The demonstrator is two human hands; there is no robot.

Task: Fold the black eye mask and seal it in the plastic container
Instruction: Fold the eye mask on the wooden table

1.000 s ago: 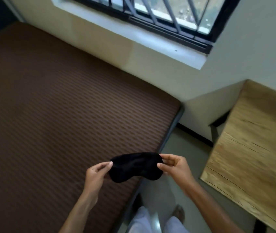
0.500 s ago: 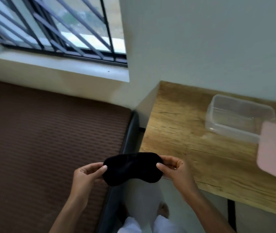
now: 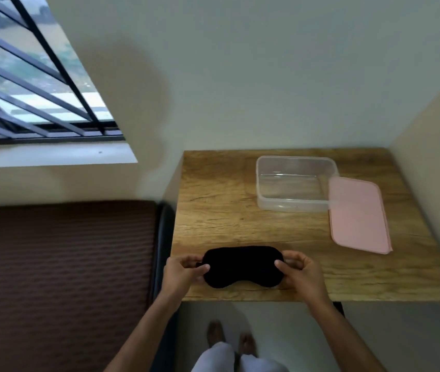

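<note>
The black eye mask (image 3: 241,266) is stretched out flat over the front of the wooden table (image 3: 213,210). My left hand (image 3: 181,272) pinches its left end and my right hand (image 3: 300,272) pinches its right end. Whether the mask rests on the wood or hovers just above it I cannot tell. The clear plastic container (image 3: 294,183) stands open with nothing in it at the back of the table. Its pink lid (image 3: 357,214) lies flat to the right, one edge touching the container.
A brown striped mattress (image 3: 60,264) lies to the left, its dark edge close to the table. A barred window (image 3: 25,84) is at upper left. Walls enclose the table at the back and right. My legs and feet show below the table's front edge.
My view has swung right from the mattress to the table, and the container and lid came into sight. Both hands carried the mask, still held by its ends, over the table's front.
</note>
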